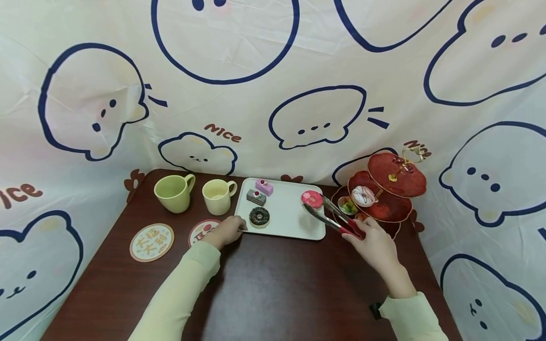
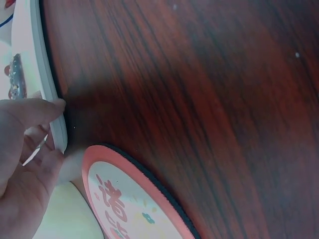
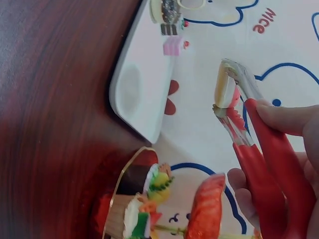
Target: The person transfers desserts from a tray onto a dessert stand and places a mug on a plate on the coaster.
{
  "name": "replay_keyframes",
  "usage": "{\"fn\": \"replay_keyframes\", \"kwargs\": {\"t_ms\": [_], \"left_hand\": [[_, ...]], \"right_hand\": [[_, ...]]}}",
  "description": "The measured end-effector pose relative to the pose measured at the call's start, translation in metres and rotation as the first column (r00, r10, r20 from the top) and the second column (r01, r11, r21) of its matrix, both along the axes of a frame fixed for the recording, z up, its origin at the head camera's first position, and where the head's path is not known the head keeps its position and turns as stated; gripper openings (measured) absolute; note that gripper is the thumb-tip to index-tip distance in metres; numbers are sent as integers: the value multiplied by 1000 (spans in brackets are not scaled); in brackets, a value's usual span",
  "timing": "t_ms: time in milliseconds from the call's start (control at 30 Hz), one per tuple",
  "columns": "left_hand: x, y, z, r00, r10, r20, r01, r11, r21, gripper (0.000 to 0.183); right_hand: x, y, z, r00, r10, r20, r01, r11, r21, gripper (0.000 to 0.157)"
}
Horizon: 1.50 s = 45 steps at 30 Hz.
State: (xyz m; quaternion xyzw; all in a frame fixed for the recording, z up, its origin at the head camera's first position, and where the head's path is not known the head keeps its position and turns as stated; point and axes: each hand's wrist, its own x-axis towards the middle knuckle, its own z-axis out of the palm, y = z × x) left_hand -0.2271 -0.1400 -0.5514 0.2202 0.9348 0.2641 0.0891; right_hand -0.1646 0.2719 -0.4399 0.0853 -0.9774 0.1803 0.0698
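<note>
My right hand (image 1: 375,244) grips red-handled metal tongs (image 3: 271,164). Their tips clasp a pink-frosted donut (image 1: 312,199), which overlaps the right part of a white tray (image 1: 290,220) in the head view; the right wrist view shows it held up in the air. With thumb and fingers, my left hand (image 1: 228,231) pinches the tray's front left corner, as the left wrist view shows. On the tray's left half sit a dark chocolate donut (image 1: 259,217), a grey cake slice (image 1: 256,197) and a pink cake slice (image 1: 264,187).
At the right stands a tiered red stand (image 1: 394,208) with a white-frosted donut (image 1: 364,195) and small pastries. Left of the tray are a green mug (image 1: 172,194), a cream mug (image 1: 216,198) and two round coasters, one pale (image 1: 151,242), one red-rimmed (image 2: 127,199). A printed cloth hangs behind.
</note>
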Motion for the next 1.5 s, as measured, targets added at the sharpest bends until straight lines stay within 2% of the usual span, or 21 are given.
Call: {"fn": "replay_keyframes", "kwargs": {"t_ms": [333, 533, 767, 967, 1233, 1500], "left_hand": [[0, 2, -2, 1000, -7, -24, 7, 1000, -15, 22], [-1, 1, -3, 1000, -8, -19, 8, 1000, -19, 21], [0, 1, -6, 1000, -6, -17, 6, 1000, -17, 22], [-2, 1, -4, 1000, 6, -9, -6, 1000, -30, 24], [-3, 2, -3, 999, -10, -31, 10, 1000, -26, 23], [0, 2, -3, 1000, 3, -18, -3, 1000, -27, 23]], "right_hand": [[17, 21, 15, 997, -76, 23, 76, 997, 6, 65], [26, 31, 22, 997, -76, -21, 76, 997, 3, 64], [35, 45, 33, 995, -101, -9, 101, 995, 15, 66], [41, 59, 39, 990, -140, -31, 141, 989, 35, 67], [45, 78, 45, 979, -203, -2, 202, 976, 75, 72], [51, 98, 45, 970, -243, 14, 241, 969, 59, 70]]}}
